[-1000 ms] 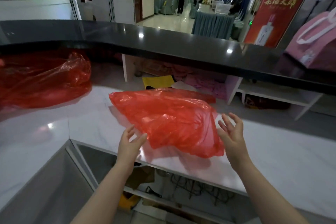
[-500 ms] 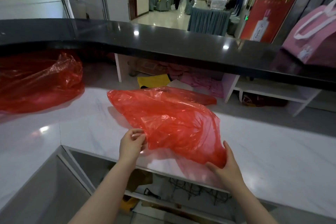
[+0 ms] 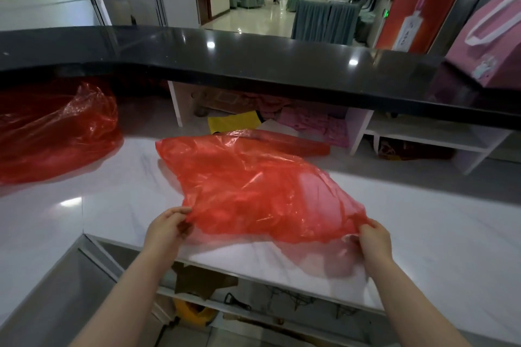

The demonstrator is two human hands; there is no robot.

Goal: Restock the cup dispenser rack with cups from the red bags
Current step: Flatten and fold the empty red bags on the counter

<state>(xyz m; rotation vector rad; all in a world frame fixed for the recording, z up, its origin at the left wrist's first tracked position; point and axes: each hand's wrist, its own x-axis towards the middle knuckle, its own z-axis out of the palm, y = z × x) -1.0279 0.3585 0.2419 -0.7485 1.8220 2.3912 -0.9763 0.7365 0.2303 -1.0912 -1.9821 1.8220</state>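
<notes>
Red bag [image 3: 253, 189] spread across white marble bench [image 3: 423, 234], near edge lifted slightly off the surface, far end trailing back toward the shelf opening. Translucent plastic, crumpled and glossy; contents not discernible through the film. Pinched at its near left corner by left hand [image 3: 166, 231], fingers curled and thumb closed on the plastic. Gripped at its near right corner by right hand [image 3: 376, 239], fingers wrapped over the bunched edge. Both forearms reaching in from below, well apart, the bag stretched between them.

Under the bench's front edge, open shelving with cables and a yellow object [image 3: 191, 315], partly hidden. Further left on the bench, second red bag [image 3: 53, 132], bulkier and puffed up, apart from the first. Behind, beneath black counter top [image 3: 253, 65], white cubby shelves [image 3: 423, 132] holding pink cloth [image 3: 315, 124] and a yellow sheet [image 3: 234, 121]. On the black counter at far right, pink gift bag [image 3: 490, 42] with white handle. Beyond that, red banner [image 3: 423, 0] and a hall with covered chairs, people standing far off.
</notes>
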